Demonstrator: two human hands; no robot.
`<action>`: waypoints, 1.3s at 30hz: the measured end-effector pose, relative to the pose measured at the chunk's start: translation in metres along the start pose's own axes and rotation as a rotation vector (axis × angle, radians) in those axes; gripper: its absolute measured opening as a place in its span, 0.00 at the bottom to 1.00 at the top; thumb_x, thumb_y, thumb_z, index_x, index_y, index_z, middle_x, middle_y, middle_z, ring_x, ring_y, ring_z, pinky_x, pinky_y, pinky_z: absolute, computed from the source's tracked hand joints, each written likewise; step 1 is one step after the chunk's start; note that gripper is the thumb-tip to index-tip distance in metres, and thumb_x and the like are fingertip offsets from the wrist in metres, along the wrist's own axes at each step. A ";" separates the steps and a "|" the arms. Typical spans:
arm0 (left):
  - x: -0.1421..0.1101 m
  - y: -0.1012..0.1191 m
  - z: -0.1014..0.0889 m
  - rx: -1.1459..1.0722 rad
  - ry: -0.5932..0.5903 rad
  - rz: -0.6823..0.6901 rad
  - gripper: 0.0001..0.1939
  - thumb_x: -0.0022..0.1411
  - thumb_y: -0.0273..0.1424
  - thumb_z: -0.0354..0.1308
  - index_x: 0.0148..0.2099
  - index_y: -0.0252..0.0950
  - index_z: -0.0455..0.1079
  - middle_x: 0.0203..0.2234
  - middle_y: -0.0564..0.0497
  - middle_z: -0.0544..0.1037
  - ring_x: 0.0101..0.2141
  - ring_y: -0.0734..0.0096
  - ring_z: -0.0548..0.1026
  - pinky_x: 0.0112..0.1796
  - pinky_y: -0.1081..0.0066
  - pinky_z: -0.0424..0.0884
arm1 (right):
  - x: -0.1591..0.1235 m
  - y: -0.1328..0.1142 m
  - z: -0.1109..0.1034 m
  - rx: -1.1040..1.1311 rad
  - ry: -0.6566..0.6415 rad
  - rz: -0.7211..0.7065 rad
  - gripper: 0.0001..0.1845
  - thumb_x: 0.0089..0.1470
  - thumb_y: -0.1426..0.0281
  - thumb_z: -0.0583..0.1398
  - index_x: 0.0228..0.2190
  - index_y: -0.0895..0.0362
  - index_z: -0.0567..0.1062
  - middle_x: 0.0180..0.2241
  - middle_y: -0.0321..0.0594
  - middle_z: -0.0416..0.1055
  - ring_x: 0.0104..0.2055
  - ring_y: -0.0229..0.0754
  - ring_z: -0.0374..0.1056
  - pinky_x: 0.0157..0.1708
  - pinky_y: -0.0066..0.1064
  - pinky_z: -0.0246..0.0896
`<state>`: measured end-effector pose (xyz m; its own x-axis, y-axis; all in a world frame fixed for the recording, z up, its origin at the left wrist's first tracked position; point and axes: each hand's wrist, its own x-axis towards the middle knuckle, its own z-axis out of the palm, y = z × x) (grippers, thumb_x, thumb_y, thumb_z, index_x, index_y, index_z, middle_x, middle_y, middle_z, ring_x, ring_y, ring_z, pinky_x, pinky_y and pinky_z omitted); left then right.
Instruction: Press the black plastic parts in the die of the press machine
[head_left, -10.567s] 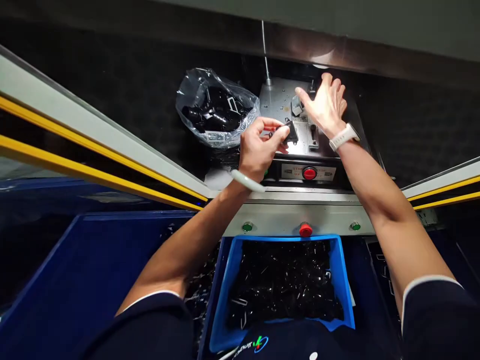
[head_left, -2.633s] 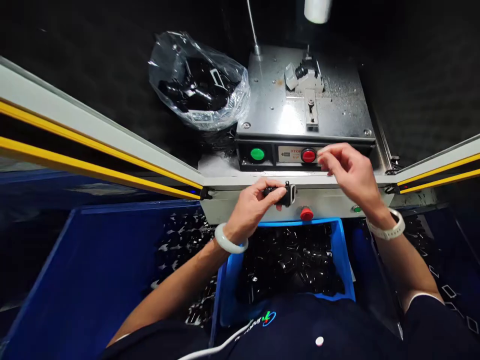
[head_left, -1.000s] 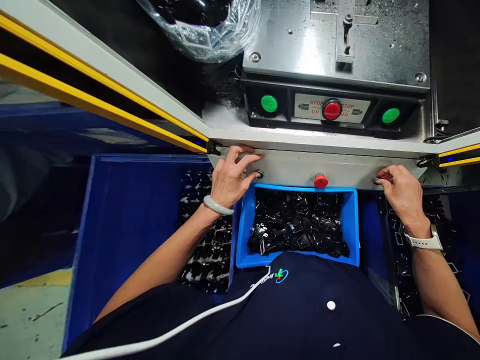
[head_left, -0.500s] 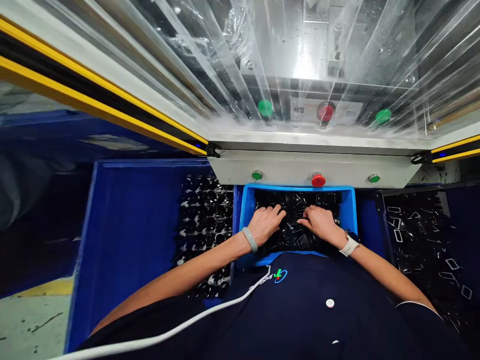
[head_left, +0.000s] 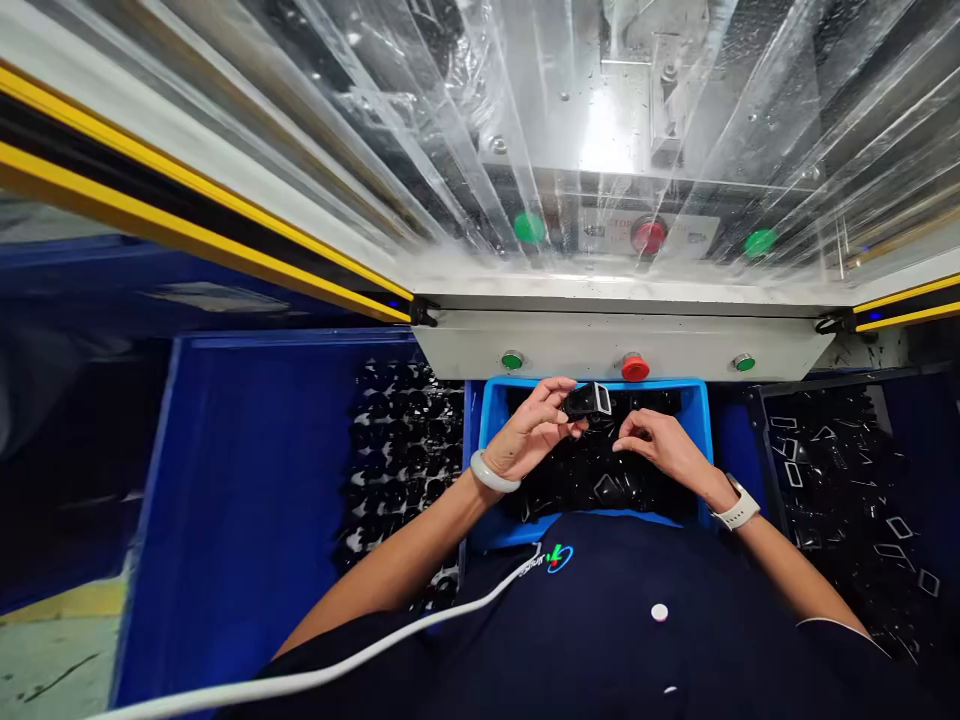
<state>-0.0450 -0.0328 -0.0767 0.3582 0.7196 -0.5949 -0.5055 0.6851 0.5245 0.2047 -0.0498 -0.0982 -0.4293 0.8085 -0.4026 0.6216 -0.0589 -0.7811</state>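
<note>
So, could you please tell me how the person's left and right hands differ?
The left hand grips a black part; the right hand is curled nearby, with no held object visible. The left hand has a pale bangle at its wrist; the right hand has a pale-strapped watch. Both hands are over the blue bin.

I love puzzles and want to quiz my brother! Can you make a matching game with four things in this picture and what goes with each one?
1. Left hand
2. Right hand
3. Middle blue bin
4. Lower red button

A. Between two green buttons, in front of the clear curtain
B. Gripping a black part
C. Has a pale watch strap on its wrist
D. Has loose black parts heaped inside

Right pairs: 1-B, 2-C, 3-D, 4-A.
</note>
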 end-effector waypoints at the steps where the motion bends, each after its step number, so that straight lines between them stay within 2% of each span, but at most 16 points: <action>1: 0.001 -0.001 0.002 -0.010 0.013 -0.001 0.25 0.44 0.25 0.70 0.47 0.38 0.72 0.39 0.53 0.79 0.35 0.69 0.81 0.36 0.71 0.74 | -0.002 -0.001 -0.002 0.038 0.024 -0.010 0.11 0.65 0.62 0.66 0.33 0.54 0.77 0.33 0.36 0.75 0.35 0.39 0.69 0.37 0.31 0.60; 7: 0.003 -0.004 0.005 0.041 0.005 0.050 0.23 0.43 0.23 0.71 0.44 0.35 0.72 0.34 0.51 0.83 0.36 0.67 0.82 0.42 0.70 0.74 | -0.006 -0.009 -0.011 0.256 0.206 0.093 0.11 0.63 0.58 0.64 0.37 0.53 0.76 0.34 0.35 0.77 0.35 0.40 0.71 0.38 0.33 0.65; 11: 0.001 -0.005 0.006 0.097 -0.003 0.113 0.21 0.45 0.23 0.71 0.42 0.36 0.71 0.32 0.53 0.81 0.35 0.69 0.81 0.41 0.71 0.74 | -0.008 -0.019 -0.021 0.283 0.396 0.062 0.12 0.63 0.57 0.63 0.36 0.53 0.78 0.39 0.39 0.78 0.38 0.41 0.72 0.40 0.33 0.66; 14: 0.001 -0.007 0.006 0.155 0.032 0.175 0.21 0.45 0.24 0.72 0.43 0.36 0.71 0.34 0.53 0.80 0.36 0.71 0.79 0.40 0.73 0.73 | -0.012 -0.034 -0.026 0.350 0.504 0.066 0.15 0.62 0.55 0.65 0.39 0.54 0.78 0.38 0.40 0.79 0.38 0.41 0.74 0.40 0.34 0.69; 17: 0.002 -0.008 0.008 0.258 0.068 0.250 0.21 0.46 0.25 0.73 0.43 0.36 0.72 0.37 0.52 0.79 0.40 0.71 0.78 0.41 0.73 0.74 | -0.015 -0.053 -0.028 0.355 0.520 0.043 0.14 0.62 0.56 0.66 0.42 0.53 0.78 0.38 0.39 0.80 0.37 0.42 0.75 0.41 0.35 0.72; 19: 0.001 -0.007 0.012 0.349 0.057 0.297 0.20 0.48 0.28 0.73 0.44 0.37 0.73 0.39 0.50 0.80 0.43 0.67 0.78 0.45 0.68 0.76 | -0.015 -0.063 -0.026 0.313 0.498 -0.002 0.12 0.62 0.58 0.66 0.40 0.53 0.78 0.38 0.39 0.80 0.38 0.42 0.76 0.42 0.36 0.73; 22: -0.001 -0.005 0.019 0.504 0.026 0.364 0.19 0.51 0.31 0.73 0.45 0.37 0.74 0.43 0.46 0.81 0.48 0.60 0.78 0.53 0.59 0.75 | -0.011 -0.070 -0.024 0.252 0.452 -0.061 0.09 0.63 0.60 0.65 0.36 0.53 0.78 0.36 0.40 0.80 0.37 0.43 0.76 0.41 0.36 0.74; 24: -0.002 -0.003 0.023 0.575 0.026 0.393 0.18 0.53 0.31 0.71 0.46 0.37 0.75 0.45 0.45 0.81 0.49 0.58 0.78 0.56 0.57 0.73 | -0.008 -0.071 -0.023 0.225 0.431 -0.085 0.08 0.63 0.61 0.65 0.35 0.53 0.78 0.36 0.40 0.80 0.37 0.43 0.76 0.39 0.35 0.73; 29: 0.003 0.001 0.034 0.662 0.085 0.441 0.14 0.61 0.37 0.67 0.48 0.37 0.77 0.44 0.45 0.81 0.45 0.60 0.78 0.49 0.61 0.75 | 0.001 -0.073 -0.029 0.194 0.447 -0.114 0.08 0.63 0.63 0.65 0.34 0.54 0.77 0.36 0.40 0.80 0.36 0.42 0.75 0.39 0.35 0.72; 32: 0.012 0.019 0.044 0.685 0.149 0.536 0.15 0.60 0.40 0.70 0.45 0.36 0.79 0.39 0.47 0.81 0.39 0.63 0.78 0.44 0.65 0.75 | 0.010 -0.084 -0.047 0.156 0.441 -0.156 0.07 0.64 0.65 0.63 0.35 0.54 0.78 0.35 0.39 0.80 0.37 0.42 0.76 0.41 0.35 0.72; 35: 0.023 0.055 0.055 0.658 0.151 0.667 0.14 0.60 0.40 0.71 0.43 0.36 0.80 0.36 0.48 0.82 0.34 0.68 0.77 0.39 0.67 0.75 | 0.028 -0.106 -0.086 0.152 0.403 -0.221 0.09 0.67 0.63 0.60 0.38 0.54 0.78 0.33 0.37 0.79 0.36 0.40 0.76 0.40 0.34 0.72; 37: 0.032 0.086 0.063 0.640 0.166 0.791 0.13 0.60 0.39 0.71 0.43 0.36 0.80 0.35 0.49 0.82 0.31 0.71 0.76 0.36 0.69 0.75 | 0.051 -0.126 -0.120 0.090 0.487 -0.285 0.12 0.70 0.62 0.57 0.42 0.53 0.77 0.37 0.39 0.80 0.39 0.40 0.76 0.42 0.35 0.72; 39: 0.044 0.118 0.071 0.633 0.190 0.912 0.13 0.59 0.37 0.72 0.43 0.36 0.80 0.34 0.50 0.81 0.29 0.73 0.76 0.34 0.71 0.75 | 0.085 -0.149 -0.156 -0.062 0.632 -0.330 0.14 0.72 0.61 0.54 0.49 0.53 0.76 0.46 0.42 0.79 0.47 0.42 0.75 0.51 0.38 0.72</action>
<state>-0.0336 0.0875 0.0023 -0.0939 0.9890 0.1139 -0.0084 -0.1152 0.9933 0.1778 0.1194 0.0590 -0.1514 0.9642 0.2177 0.5689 0.2651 -0.7785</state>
